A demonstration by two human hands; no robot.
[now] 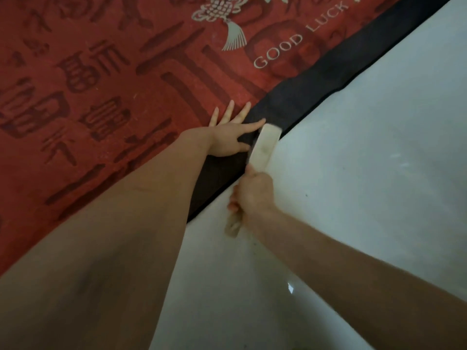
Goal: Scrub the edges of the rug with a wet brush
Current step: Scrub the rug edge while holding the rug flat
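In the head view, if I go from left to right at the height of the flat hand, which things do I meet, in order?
Red rug field → left hand pressed flat → black rug border → white brush held by the right hand → pale floor.

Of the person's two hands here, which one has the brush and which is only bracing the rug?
The right hand grips the long white scrub brush at the rug's black border. The left hand holds nothing, lying flat with fingers spread across the red rug and border.
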